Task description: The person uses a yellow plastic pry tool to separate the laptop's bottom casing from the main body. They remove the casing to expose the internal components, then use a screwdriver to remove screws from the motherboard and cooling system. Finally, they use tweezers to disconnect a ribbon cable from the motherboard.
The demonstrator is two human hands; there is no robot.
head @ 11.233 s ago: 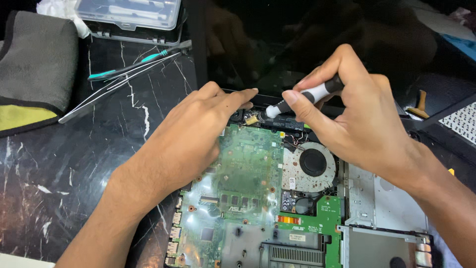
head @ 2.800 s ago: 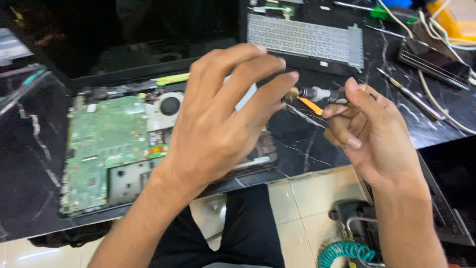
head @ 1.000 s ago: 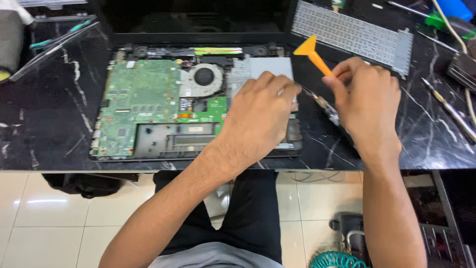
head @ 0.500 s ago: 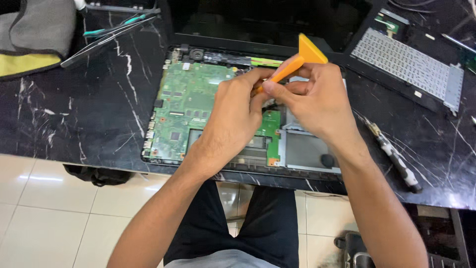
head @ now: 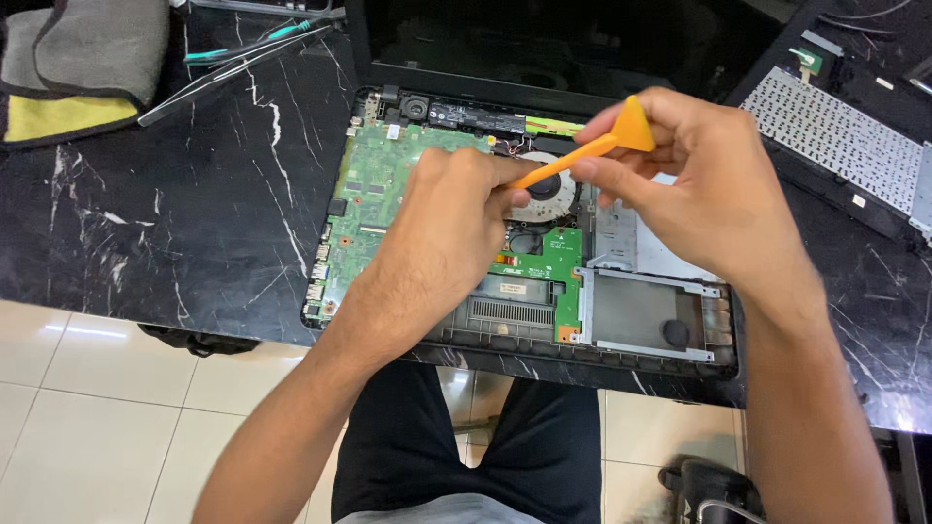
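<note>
An opened laptop base (head: 641, 364) lies on the black marble table (head: 175, 233), its green mainboard (head: 374, 199) and round fan (head: 549, 189) exposed. Both hands hover over its middle. My right hand (head: 704, 189) pinches the wide end of an orange plastic pry tool (head: 607, 144). The tool's thin end runs down-left into the fingers of my left hand (head: 442, 243), which grips it above the board. An empty metal drive bay (head: 646, 315) sits at the laptop's lower right.
A detached keyboard (head: 840, 146) lies at the far right. A grey and yellow cloth pouch (head: 78, 63) rests at the top left, with tweezers and a teal-handled tool (head: 262, 39) beside it. The laptop's dark screen (head: 544, 44) stands behind the base. Tiled floor lies below.
The view has moved closer over the laptop. Both hands still hold the orange pry tool above the board; it now lies flatter, its wide end to the right.
</note>
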